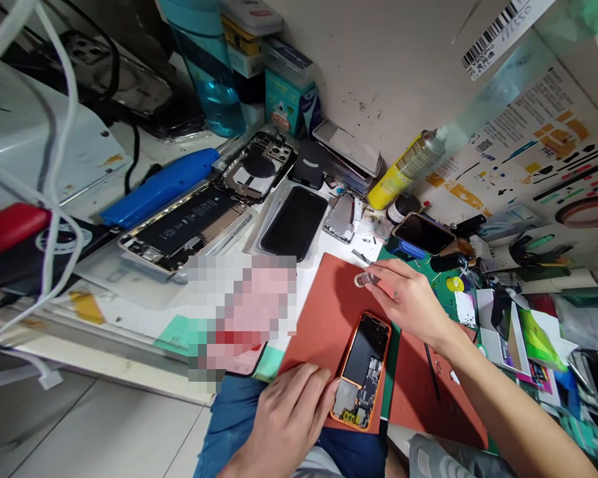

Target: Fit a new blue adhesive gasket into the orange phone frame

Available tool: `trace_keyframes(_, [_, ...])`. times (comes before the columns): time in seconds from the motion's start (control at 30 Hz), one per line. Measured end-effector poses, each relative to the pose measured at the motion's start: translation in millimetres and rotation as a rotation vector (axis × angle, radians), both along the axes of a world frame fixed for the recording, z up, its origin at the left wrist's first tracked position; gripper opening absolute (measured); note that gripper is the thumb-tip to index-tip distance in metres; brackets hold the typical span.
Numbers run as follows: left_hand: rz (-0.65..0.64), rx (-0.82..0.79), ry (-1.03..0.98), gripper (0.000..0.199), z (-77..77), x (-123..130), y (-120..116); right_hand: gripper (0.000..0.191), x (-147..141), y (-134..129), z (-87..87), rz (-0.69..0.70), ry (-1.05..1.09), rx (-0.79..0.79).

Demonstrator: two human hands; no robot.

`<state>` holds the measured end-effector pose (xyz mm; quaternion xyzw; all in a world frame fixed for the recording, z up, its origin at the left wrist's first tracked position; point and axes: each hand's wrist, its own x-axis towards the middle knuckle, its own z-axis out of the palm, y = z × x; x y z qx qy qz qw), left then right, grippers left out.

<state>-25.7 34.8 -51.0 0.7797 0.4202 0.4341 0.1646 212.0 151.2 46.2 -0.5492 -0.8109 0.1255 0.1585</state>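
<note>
An opened orange-framed phone (363, 372) lies on a reddish-brown mat (311, 318), its black battery and circuit board showing. My left hand (296, 405) rests at the phone's lower left edge, fingers together, with the thumb side touching the frame. Above the phone, my right hand (411, 299) pinches a small round object (363, 279) with a metallic rim between thumb and fingers. What that object is cannot be made out. No part of my right hand touches the phone.
Left of the mat lie a black-screened phone (295, 222), a large opened phone (187, 226) and a blue tool (159, 189). Behind stand a yellow spray can (403, 171) and a blue bottle (209, 79). Cluttered boxes (508, 332) fill the right side.
</note>
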Motion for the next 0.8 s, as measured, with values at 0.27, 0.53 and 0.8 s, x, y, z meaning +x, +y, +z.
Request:
trace_keyframes(0.27, [0.011,0.012,-0.002,0.009,-2.5,1,0,0.019,7,-5,12.8,-0.078,0.076,-0.001])
trace_keyframes(0.53, [0.012,0.028,0.006,0.009,-3.7,0,0,0.013,19,-14,11.5,-0.18,0.098,0.032])
trace_keyframes(0.8, [0.009,0.033,0.016,0.008,-4.5,0,-1,0.013,25,-21,2.0,-0.23,0.13,0.038])
